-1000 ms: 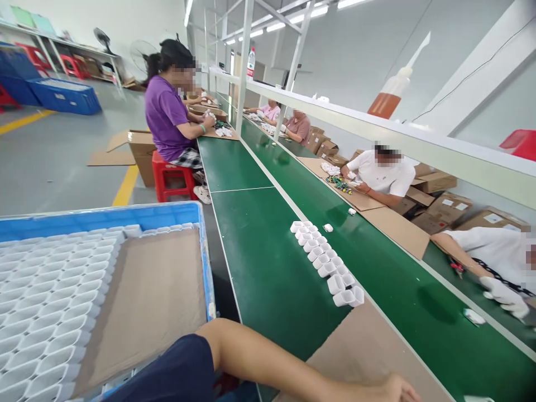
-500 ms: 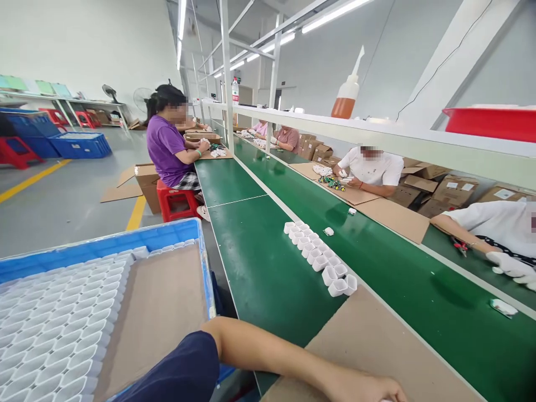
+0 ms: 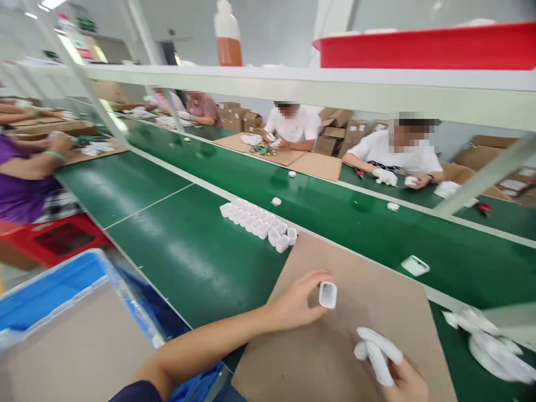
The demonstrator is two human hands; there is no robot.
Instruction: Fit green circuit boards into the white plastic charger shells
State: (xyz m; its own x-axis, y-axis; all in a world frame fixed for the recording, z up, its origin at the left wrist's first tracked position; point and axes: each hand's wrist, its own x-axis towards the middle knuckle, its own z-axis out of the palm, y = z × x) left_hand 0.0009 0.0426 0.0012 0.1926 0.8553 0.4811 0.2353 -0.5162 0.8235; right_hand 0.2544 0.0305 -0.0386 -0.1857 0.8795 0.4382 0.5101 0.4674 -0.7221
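Observation:
My left hand (image 3: pixel 293 304) grips a small white plastic cup (image 3: pixel 328 295) between thumb and fingers. The cup is tilted so that its hollow, rounded-square mouth faces me, above a brown cardboard sheet (image 3: pixel 310 346). To its right, my right hand (image 3: pixel 391 363) hovers over the same sheet, with white covers on its fingers. Those fingers are slightly apart and I see nothing between them. Beyond my left hand, rows of similar white cups (image 3: pixel 255 219) stand on the green table beside the cardboard's far left corner.
A green strip (image 3: pixel 335 209) carries spaced white pieces past the cardboard. White crumpled cloth (image 3: pixel 494 346) lies at right. A blue crate (image 3: pixel 54 290) stands at lower left. Overhead runs a shelf (image 3: pixel 259 84) with a red tray (image 3: pixel 427 47) and a bottle (image 3: pixel 228 36). Co-workers sit along the line.
My view has swung right. My left hand has come fully into sight over the cardboard, showing the cup in its grip. My right hand has entered view; the filled part of the crate has left it.

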